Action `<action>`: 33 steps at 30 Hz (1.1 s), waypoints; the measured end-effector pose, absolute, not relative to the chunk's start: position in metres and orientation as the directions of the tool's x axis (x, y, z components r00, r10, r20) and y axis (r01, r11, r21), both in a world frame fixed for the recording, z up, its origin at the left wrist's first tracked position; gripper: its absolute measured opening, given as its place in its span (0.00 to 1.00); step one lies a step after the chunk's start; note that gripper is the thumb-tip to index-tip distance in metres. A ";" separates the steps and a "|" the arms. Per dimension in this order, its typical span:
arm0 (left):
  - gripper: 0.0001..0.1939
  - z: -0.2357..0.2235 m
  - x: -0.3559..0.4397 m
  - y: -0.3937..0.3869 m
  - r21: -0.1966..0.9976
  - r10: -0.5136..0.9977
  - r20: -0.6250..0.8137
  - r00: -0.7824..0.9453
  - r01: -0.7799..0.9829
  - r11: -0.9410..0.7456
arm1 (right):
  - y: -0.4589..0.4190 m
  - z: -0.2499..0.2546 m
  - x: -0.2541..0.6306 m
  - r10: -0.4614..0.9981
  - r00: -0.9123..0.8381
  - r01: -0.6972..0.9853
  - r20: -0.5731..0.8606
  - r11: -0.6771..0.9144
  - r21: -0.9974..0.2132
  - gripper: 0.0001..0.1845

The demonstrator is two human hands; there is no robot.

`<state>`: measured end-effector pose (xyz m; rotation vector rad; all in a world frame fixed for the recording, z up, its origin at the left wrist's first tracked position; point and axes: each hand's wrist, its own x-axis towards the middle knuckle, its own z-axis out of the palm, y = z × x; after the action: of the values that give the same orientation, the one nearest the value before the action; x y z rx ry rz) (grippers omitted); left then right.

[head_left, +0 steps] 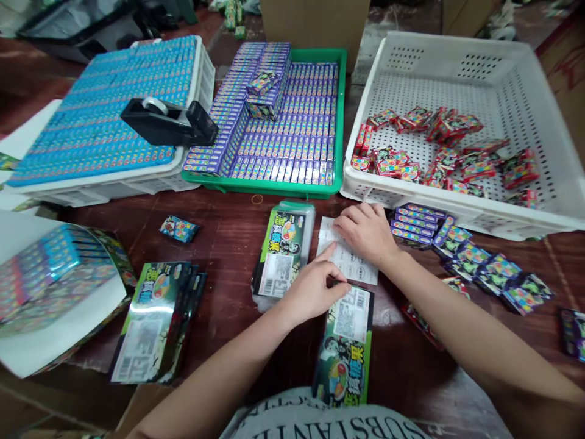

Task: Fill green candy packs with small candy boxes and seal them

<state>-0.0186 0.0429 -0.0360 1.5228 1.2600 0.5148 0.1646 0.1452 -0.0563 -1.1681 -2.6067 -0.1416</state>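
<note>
A white sheet of round stickers point(359, 268) lies on the dark red table under both hands. My left hand point(315, 283) is closed at the sheet's lower left, its thumb and a finger meeting at the lower edge and another finger lying on the sheet. My right hand point(365, 231) bends its fingers down onto the sheet's upper part; its fingertips are partly hidden. Just below is a flat green-and-black candy box point(345, 360) with a white label. Left of the sheet, similar boxes point(281, 256) are stacked with clear plastic.
More labelled boxes point(153, 317) lie at left. Behind stand a blue-filled tray point(203, 70), a black tape dispenser point(167, 122), a green tray point(342, 122) of purple packs and a white crate point(503, 73) with red packs. Purple packs point(496, 271) lie right of my right hand.
</note>
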 end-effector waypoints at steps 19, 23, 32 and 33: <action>0.02 -0.036 -0.018 0.046 0.893 0.909 -0.249 0.333 0.443 0.082 | 0.141 -0.058 0.149 0.689 -0.676 0.596 0.262 0.720 -0.355 0.23; 0.03 -0.034 -0.020 0.045 0.914 0.916 -0.213 0.340 0.402 0.064 | 0.110 -0.024 0.161 0.823 -0.542 0.318 0.171 0.389 -0.865 0.32; 0.07 -0.014 -0.024 0.025 0.950 0.858 -0.290 0.424 0.236 0.205 | 0.062 0.024 0.210 0.657 -0.640 0.184 -0.398 -0.371 -0.910 0.30; 0.07 -0.011 -0.023 0.024 0.950 0.862 -0.292 0.415 0.232 0.210 | 0.060 0.021 0.210 0.674 -0.629 0.192 -0.388 -0.348 -0.917 0.31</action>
<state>-0.0227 0.0235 -0.0114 1.3225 1.0979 0.5902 0.2096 0.0599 0.0214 -1.1292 -1.5528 2.0448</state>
